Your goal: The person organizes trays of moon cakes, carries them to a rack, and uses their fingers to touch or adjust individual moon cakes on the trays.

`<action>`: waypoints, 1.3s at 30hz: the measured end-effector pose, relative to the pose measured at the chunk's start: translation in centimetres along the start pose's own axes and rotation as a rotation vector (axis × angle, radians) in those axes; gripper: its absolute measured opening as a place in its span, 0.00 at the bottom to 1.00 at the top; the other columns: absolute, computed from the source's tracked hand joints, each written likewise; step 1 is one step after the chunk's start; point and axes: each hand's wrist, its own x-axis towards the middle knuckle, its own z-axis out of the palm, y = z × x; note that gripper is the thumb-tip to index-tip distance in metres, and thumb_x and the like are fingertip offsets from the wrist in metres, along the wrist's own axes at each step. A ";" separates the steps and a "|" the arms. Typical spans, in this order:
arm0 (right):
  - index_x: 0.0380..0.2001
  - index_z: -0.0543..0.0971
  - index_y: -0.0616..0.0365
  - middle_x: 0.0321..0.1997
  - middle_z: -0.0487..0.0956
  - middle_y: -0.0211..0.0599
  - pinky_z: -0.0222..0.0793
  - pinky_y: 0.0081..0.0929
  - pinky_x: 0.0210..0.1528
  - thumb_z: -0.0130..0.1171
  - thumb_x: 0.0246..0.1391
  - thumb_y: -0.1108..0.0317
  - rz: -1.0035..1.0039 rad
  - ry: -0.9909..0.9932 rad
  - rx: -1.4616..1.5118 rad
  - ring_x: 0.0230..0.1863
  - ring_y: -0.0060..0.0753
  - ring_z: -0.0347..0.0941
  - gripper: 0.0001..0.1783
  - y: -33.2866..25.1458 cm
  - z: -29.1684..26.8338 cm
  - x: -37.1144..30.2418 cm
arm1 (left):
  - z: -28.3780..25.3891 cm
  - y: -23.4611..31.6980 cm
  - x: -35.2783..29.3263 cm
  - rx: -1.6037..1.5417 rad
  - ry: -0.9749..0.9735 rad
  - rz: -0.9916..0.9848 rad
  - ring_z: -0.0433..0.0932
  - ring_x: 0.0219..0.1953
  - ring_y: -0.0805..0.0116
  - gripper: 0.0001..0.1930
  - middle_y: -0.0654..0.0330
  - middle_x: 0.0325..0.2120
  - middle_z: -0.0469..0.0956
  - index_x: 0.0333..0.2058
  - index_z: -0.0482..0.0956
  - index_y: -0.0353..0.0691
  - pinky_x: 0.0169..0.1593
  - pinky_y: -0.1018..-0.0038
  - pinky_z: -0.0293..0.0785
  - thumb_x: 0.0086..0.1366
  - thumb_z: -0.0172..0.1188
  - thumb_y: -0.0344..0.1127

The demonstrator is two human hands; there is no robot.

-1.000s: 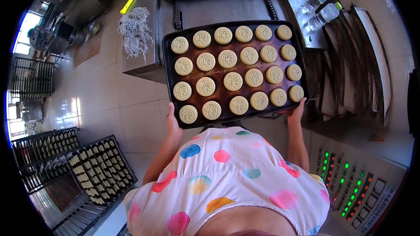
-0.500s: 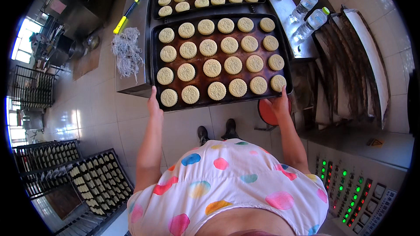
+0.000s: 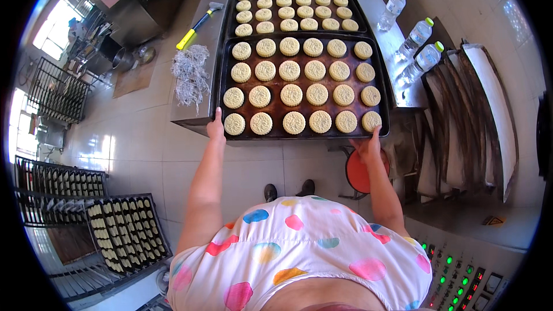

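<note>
A dark baking tray (image 3: 275, 84) bears rows of round, pale, stamped cakes (image 3: 291, 95) with scalloped edges. My left hand (image 3: 216, 129) grips its near left corner, thumb up on the rim. At the near right corner, my right hand (image 3: 368, 145) holds the tray with the thumb by a corner cake and the fingers mostly hidden beneath. The tray lies level over the metal bench (image 3: 199, 114), its near edge close to the bench's front. Directly beyond it sits a second tray (image 3: 275, 14) of similar cakes, with a further one behind.
A yellow-handled scraper (image 3: 199, 30) and a clump of grey stringy scrubber (image 3: 190, 74) lie left of the trays. Several clear bottles (image 3: 416, 35) stand on the right. A red stool (image 3: 359, 171) is under my right arm. Racks of loaded trays (image 3: 124, 230) stand lower left; a control panel (image 3: 461, 276) lower right.
The held tray has moved a little away from me and straightened, closing up to the tray behind it. My view has shifted, showing more of the far trays. Both hands keep their hold.
</note>
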 end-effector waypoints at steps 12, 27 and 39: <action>0.51 0.64 0.60 0.48 0.73 0.43 0.69 0.38 0.52 0.51 0.55 0.49 -0.020 -0.144 -0.033 0.50 0.42 0.71 0.28 0.2 -2.2 -2.2 | -3.4 -5.5 -6.4 -0.691 -0.585 -0.403 0.67 0.52 0.52 0.34 0.48 0.47 0.68 0.51 0.63 0.37 0.58 0.57 0.64 0.54 0.61 0.55; 0.31 0.71 0.62 0.32 0.77 0.38 0.75 0.28 0.42 0.60 0.52 0.69 -0.237 -0.014 -0.150 0.36 0.34 0.78 0.10 -3.4 0.2 -2.3 | -4.5 0.0 -7.4 -0.705 -0.768 -0.239 0.76 0.43 0.55 0.19 0.55 0.39 0.73 0.46 0.65 0.36 0.51 0.58 0.72 0.56 0.60 0.26; 0.31 0.72 0.56 0.32 0.75 0.32 0.70 0.29 0.45 0.59 0.52 0.64 -0.261 0.069 -0.126 0.37 0.29 0.72 0.09 -2.9 2.0 1.2 | -3.4 -0.3 -5.3 -0.626 -0.919 -0.319 0.74 0.46 0.55 0.16 0.57 0.39 0.75 0.45 0.69 0.37 0.52 0.59 0.71 0.59 0.59 0.29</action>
